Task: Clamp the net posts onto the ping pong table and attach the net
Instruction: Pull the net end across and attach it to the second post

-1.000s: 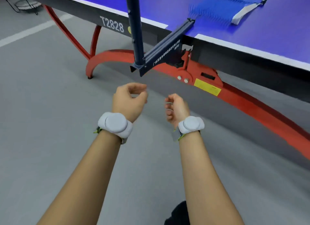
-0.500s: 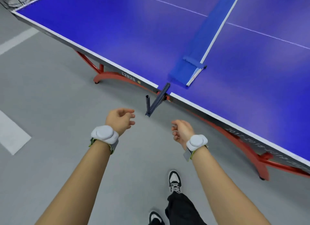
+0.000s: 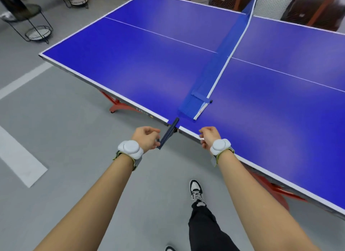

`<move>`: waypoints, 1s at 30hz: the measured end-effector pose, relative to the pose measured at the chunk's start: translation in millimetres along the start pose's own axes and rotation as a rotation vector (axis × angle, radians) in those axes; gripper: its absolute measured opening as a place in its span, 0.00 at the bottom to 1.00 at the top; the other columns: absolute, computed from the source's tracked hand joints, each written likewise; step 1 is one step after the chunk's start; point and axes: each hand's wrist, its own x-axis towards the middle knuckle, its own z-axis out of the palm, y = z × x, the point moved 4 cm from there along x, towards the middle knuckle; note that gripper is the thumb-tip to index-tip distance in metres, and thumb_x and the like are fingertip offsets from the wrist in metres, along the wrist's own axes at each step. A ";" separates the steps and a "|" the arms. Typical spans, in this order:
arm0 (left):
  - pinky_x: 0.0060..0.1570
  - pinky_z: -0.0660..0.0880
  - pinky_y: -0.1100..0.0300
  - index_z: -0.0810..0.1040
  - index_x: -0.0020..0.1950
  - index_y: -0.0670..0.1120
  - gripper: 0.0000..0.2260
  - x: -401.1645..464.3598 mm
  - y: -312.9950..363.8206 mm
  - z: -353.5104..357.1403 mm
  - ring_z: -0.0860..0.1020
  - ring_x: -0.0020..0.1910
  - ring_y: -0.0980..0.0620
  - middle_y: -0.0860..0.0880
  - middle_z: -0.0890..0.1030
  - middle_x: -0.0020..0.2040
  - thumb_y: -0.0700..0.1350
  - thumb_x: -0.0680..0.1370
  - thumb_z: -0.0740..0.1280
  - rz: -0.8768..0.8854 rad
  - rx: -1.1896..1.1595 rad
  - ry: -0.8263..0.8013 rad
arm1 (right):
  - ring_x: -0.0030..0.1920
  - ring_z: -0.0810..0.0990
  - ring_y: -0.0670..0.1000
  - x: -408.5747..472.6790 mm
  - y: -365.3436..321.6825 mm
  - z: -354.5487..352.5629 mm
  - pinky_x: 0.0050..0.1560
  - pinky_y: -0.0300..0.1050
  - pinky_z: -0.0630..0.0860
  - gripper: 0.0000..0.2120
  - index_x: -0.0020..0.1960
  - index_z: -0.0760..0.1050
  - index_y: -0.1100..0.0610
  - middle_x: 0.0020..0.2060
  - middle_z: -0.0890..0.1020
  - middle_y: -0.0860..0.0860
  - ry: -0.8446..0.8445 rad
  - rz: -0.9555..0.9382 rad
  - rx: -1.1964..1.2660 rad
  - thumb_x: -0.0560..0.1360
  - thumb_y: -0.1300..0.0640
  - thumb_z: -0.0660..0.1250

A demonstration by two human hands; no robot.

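Marking on table edge (image 3: 141,110) too blurred; no legible text.

I can't see the net post's (image 3: 169,134) clamp under the table edge (image 3: 112,93); the net's (image 3: 224,63) far end is cut off

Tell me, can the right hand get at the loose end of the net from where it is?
Probably yes. The right hand hangs at the table edge holding nothing, and the net end lies flat just beyond it with only bare tabletop between.
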 end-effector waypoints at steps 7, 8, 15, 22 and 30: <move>0.41 0.78 0.56 0.82 0.53 0.48 0.09 104.3 22.9 54.6 0.84 0.36 0.45 0.45 0.84 0.46 0.36 0.81 0.65 -0.076 0.093 0.010 | 0.28 0.70 0.52 144.0 -8.4 -34.2 0.21 0.32 0.65 0.15 0.64 0.73 0.63 0.38 0.74 0.56 0.097 0.118 -0.051 0.79 0.63 0.59; 0.42 0.78 0.56 0.82 0.54 0.47 0.09 119.4 27.0 64.5 0.84 0.36 0.44 0.45 0.84 0.46 0.36 0.81 0.65 -0.091 0.099 0.003 | 0.28 0.71 0.52 161.7 -13.5 -37.4 0.20 0.32 0.65 0.14 0.64 0.72 0.63 0.37 0.73 0.56 0.099 0.137 -0.056 0.79 0.64 0.60; 0.38 0.76 0.56 0.80 0.56 0.46 0.09 180.6 9.3 104.8 0.84 0.28 0.49 0.43 0.82 0.44 0.35 0.80 0.68 -0.326 0.082 -0.049 | 0.45 0.77 0.61 276.5 -65.5 -37.5 0.46 0.47 0.71 0.20 0.68 0.66 0.60 0.59 0.69 0.57 0.164 0.036 -0.421 0.79 0.54 0.62; 0.37 0.74 0.56 0.83 0.53 0.43 0.15 176.6 -6.8 77.3 0.82 0.30 0.46 0.41 0.84 0.41 0.46 0.69 0.68 -0.485 0.092 -0.021 | 0.51 0.78 0.64 322.6 -82.1 -2.8 0.48 0.54 0.77 0.19 0.67 0.64 0.54 0.64 0.61 0.56 0.014 -0.140 -0.879 0.81 0.45 0.60; 0.26 0.78 0.66 0.84 0.54 0.41 0.07 162.7 -12.8 48.1 0.83 0.38 0.42 0.38 0.88 0.51 0.39 0.82 0.66 -0.420 0.298 0.011 | 0.49 0.79 0.54 309.9 -100.5 3.3 0.54 0.50 0.77 0.09 0.55 0.79 0.55 0.50 0.81 0.53 0.016 -0.359 -0.573 0.78 0.53 0.70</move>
